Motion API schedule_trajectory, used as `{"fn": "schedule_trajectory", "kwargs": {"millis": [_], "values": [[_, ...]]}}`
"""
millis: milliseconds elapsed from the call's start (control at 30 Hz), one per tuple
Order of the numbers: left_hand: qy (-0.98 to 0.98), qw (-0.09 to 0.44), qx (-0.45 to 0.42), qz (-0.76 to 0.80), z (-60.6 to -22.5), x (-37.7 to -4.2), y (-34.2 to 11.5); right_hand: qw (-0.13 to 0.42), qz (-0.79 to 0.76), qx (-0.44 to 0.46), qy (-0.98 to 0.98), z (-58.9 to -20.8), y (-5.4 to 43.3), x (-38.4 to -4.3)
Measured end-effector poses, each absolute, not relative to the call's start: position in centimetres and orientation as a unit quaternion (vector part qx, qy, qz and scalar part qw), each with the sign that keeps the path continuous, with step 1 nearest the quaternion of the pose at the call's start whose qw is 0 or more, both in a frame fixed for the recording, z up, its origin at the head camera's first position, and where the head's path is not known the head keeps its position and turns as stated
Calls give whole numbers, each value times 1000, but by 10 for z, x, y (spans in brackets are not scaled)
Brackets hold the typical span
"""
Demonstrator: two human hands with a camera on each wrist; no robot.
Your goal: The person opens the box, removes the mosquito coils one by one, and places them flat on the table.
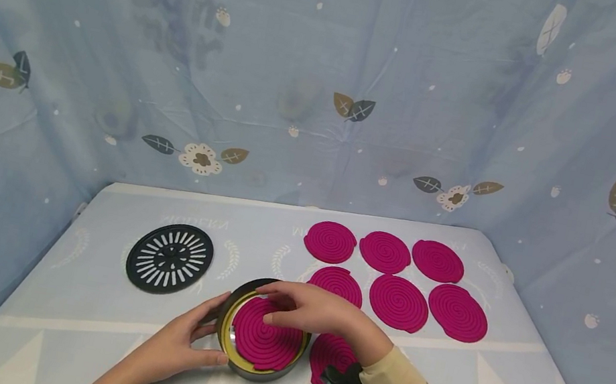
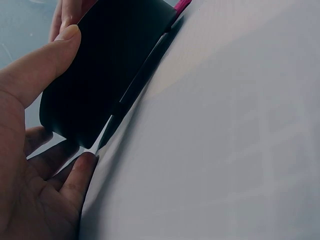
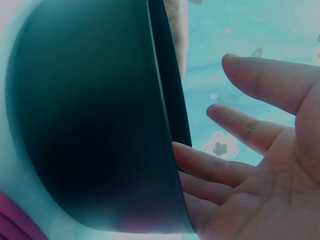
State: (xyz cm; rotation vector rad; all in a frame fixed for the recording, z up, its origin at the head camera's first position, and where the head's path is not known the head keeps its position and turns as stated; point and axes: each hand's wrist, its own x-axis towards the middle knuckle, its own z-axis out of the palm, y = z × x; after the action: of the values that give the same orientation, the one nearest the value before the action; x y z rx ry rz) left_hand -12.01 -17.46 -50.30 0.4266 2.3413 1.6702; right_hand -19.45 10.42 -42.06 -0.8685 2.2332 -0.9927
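Note:
A round dark tin with a yellow inner rim stands near the front of the table, its wall also filling much of the right wrist view. Inside it lies a magenta mosquito coil. My left hand grips the tin's left side, thumb toward the front; in the left wrist view the thumb lies on the dark wall. Over the tin's far rim reaches my right hand, fingers spread and thumb apart, pinching nothing. Another mosquito coil lies beneath the right wrist, partly hidden.
A black slotted round lid lies flat on the table to the left. Several more magenta coils lie in two rows at the back right. Patterned blue cloth hangs behind the table and along both sides.

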Motion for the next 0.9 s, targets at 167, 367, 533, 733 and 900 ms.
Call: {"fn": "schedule_trajectory", "kwargs": {"millis": [167, 367, 533, 733, 900], "values": [[801, 119, 143, 569, -503, -120, -174, 267, -357, -329, 832, -422, 102, -194], [804, 119, 141, 566, -502, -120, -174, 260, -351, -330, 837, -422, 101, -194], [804, 114, 146, 565, -502, -120, -175, 252, -342, -330, 843, -423, 99, -195], [799, 114, 151, 570, -503, -120, -176, 253, -332, -326, 848, -424, 96, -195], [802, 114, 148, 568, -503, -120, -175, 257, -338, -330, 843, -423, 95, -194]]}}
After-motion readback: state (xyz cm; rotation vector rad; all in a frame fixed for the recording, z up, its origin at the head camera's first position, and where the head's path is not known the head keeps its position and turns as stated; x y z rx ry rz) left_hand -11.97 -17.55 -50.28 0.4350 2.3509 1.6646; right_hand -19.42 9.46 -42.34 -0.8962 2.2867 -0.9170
